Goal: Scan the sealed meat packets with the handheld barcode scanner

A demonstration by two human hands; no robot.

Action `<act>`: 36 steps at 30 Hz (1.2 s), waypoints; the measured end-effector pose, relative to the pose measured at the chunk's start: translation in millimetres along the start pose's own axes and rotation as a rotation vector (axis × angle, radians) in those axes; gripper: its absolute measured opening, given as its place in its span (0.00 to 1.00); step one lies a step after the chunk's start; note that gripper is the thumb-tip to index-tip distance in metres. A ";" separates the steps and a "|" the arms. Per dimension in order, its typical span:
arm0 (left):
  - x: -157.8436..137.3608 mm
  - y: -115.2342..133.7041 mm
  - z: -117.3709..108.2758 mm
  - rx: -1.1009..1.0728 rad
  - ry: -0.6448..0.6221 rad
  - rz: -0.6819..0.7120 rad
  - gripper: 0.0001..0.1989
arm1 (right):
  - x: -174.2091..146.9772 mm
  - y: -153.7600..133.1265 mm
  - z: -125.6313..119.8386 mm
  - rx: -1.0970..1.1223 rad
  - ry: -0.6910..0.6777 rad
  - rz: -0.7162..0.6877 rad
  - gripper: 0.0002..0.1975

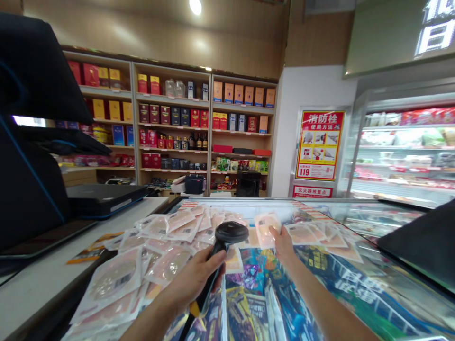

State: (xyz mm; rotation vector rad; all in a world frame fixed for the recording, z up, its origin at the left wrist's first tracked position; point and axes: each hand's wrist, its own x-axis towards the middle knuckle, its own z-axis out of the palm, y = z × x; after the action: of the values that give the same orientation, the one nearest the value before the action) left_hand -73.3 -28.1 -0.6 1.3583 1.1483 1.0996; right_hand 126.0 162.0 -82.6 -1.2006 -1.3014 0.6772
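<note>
Head view: the left hand (202, 272) has its fingers wrapped around the handle of a black scanner (232, 232), while the right hand (284, 246) pinches a clear packet (266, 233) by its right edge between thumb and fingers. This packet stands roughly upright above the desk (256, 208), just beside the scanner's head. Scanning looks like the step in hand; the next move seems to call for lining up the packet's printed label (263, 222) with the scanner. A left-hand heap of packets (121, 274) and a right-hand spread of packets (320, 234) hold something pinkish, too blurred to name. Behind, shelves (209, 128) hold boxes and bottles; a lit chiller (408, 149) holds wrapped goods.
</note>
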 end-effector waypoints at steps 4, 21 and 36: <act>-1.6 0.6 0.5 -0.022 -0.003 0.005 0.15 | -2.6 -7.8 -2.5 0.015 0.060 0.045 0.18; 3.5 1.2 0.7 -0.027 0.199 -0.039 0.15 | 19.4 -1.8 -69.2 -1.027 0.304 -0.031 0.16; 9.2 -6.1 -10.8 0.031 0.166 -0.030 0.17 | 36.5 17.2 -94.7 -1.167 0.378 0.060 0.20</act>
State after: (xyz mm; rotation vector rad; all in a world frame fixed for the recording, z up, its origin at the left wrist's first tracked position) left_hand -83.3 -17.3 -5.4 1.2878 1.3070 1.1949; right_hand 227.6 174.3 -71.3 -2.1577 -1.3273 -0.3820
